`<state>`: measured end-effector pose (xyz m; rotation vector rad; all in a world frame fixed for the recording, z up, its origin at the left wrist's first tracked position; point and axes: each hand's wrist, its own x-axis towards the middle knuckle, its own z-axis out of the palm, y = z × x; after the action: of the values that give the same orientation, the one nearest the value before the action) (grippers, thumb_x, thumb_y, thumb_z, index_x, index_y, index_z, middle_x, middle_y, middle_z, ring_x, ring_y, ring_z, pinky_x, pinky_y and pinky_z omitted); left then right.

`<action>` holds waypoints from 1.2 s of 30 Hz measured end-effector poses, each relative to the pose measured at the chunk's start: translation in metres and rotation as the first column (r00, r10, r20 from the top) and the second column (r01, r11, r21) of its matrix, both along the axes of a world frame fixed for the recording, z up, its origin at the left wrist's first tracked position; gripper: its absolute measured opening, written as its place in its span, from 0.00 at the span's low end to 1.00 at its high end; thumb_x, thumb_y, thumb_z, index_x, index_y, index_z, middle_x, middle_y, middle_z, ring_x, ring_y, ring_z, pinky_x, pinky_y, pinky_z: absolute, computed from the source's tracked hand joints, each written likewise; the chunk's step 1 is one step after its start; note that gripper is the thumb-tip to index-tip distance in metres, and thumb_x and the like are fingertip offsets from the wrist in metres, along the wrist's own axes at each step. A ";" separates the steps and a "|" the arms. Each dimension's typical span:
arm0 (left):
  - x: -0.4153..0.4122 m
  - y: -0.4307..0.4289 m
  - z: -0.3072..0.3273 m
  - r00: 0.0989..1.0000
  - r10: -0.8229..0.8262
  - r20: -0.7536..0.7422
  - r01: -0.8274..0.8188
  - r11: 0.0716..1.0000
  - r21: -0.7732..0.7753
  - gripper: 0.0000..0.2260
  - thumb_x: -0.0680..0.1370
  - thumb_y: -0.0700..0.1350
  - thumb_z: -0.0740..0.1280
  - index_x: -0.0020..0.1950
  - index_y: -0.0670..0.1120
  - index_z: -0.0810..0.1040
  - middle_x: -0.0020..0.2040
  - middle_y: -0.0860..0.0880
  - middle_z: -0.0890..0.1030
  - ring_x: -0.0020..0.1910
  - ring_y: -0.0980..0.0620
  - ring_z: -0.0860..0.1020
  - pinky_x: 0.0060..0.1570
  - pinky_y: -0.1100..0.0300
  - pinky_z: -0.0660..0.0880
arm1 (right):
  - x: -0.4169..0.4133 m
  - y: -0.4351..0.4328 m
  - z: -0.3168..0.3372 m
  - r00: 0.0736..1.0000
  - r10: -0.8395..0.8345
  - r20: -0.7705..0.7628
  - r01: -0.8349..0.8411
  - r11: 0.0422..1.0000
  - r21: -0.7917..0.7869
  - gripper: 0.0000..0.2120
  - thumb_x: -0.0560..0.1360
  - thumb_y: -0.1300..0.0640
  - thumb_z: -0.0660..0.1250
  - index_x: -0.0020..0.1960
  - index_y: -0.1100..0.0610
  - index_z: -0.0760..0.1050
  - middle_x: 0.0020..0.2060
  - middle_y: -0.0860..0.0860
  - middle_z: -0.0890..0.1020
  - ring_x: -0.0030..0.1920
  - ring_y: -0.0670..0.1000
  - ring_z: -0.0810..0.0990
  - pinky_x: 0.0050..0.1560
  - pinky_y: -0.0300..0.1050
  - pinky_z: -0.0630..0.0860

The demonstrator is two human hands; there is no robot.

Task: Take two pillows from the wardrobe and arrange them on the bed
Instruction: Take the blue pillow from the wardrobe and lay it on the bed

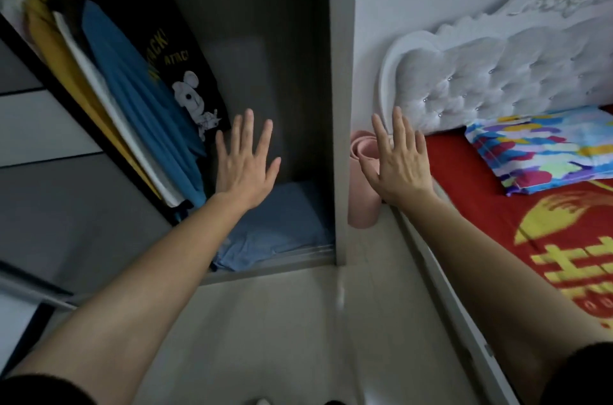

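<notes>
The wardrobe (338, 106) stands open on the left. On its floor lies a blue pillow (282, 225), partly hidden by my left forearm. My left hand (245, 162) is raised in front of the wardrobe opening, fingers spread, holding nothing. My right hand (401, 162) is raised to the right of the wardrobe's side panel, fingers spread and empty. A multicoloured pillow (544, 152) lies on the bed's red sheet (497, 205) next to the white tufted headboard (497, 79).
Hanging clothes (132, 99) in yellow, white, blue and black fill the wardrobe's left part. A rolled pink mat (365, 205) stands between wardrobe and bed. Pale floor tiles (282, 338) lie below my arms. The bed's white side rail (447, 288) runs along the right.
</notes>
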<state>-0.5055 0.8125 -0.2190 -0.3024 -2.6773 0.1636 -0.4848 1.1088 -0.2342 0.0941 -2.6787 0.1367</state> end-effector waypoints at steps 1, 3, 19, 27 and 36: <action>-0.003 -0.016 -0.001 1.000 0.001 0.002 -0.001 1.000 -0.002 0.32 0.81 0.60 0.53 0.80 0.48 0.47 0.79 0.39 0.45 0.78 0.39 0.48 0.72 0.33 0.53 | -0.005 -0.013 -0.001 1.000 -0.006 0.006 0.006 1.000 0.014 0.38 0.78 0.40 0.59 0.81 0.54 0.48 0.79 0.64 0.53 0.77 0.64 0.57 0.73 0.64 0.60; -0.013 -0.051 -0.005 1.000 -0.012 -0.006 0.012 1.000 -0.007 0.33 0.80 0.60 0.54 0.80 0.48 0.47 0.79 0.39 0.45 0.78 0.39 0.48 0.71 0.33 0.54 | -0.020 -0.041 -0.002 1.000 -0.022 0.020 0.021 0.999 0.047 0.39 0.79 0.39 0.57 0.81 0.53 0.45 0.79 0.63 0.51 0.78 0.63 0.54 0.75 0.62 0.57; -0.129 -0.216 -0.092 0.985 0.022 0.172 -0.029 0.999 0.042 0.36 0.79 0.62 0.56 0.80 0.49 0.42 0.79 0.38 0.40 0.78 0.37 0.45 0.71 0.31 0.52 | -0.158 -0.236 -0.081 0.977 0.062 0.203 -0.082 0.992 0.093 0.40 0.78 0.40 0.59 0.81 0.52 0.44 0.80 0.63 0.49 0.78 0.64 0.54 0.75 0.62 0.57; -0.226 -0.194 -0.218 0.926 0.115 0.358 -0.145 0.988 0.057 0.38 0.76 0.59 0.62 0.80 0.49 0.47 0.79 0.36 0.47 0.77 0.35 0.49 0.69 0.31 0.56 | -0.286 -0.232 -0.206 0.927 0.117 0.356 -0.123 0.992 -0.006 0.41 0.77 0.42 0.61 0.81 0.54 0.45 0.79 0.63 0.49 0.78 0.64 0.55 0.75 0.63 0.57; -0.278 -0.207 -0.401 0.782 0.144 0.607 -0.180 0.984 -0.002 0.40 0.75 0.57 0.66 0.79 0.51 0.46 0.79 0.37 0.47 0.77 0.35 0.50 0.70 0.32 0.55 | -0.359 -0.253 -0.390 0.759 0.130 0.638 -0.147 0.989 -0.027 0.43 0.77 0.41 0.64 0.81 0.51 0.40 0.79 0.63 0.45 0.79 0.64 0.50 0.76 0.64 0.54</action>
<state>-0.7836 0.6055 -0.6198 -0.1109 -3.3474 0.0424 -0.8436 0.8554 -0.6243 0.3064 -3.3637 0.2145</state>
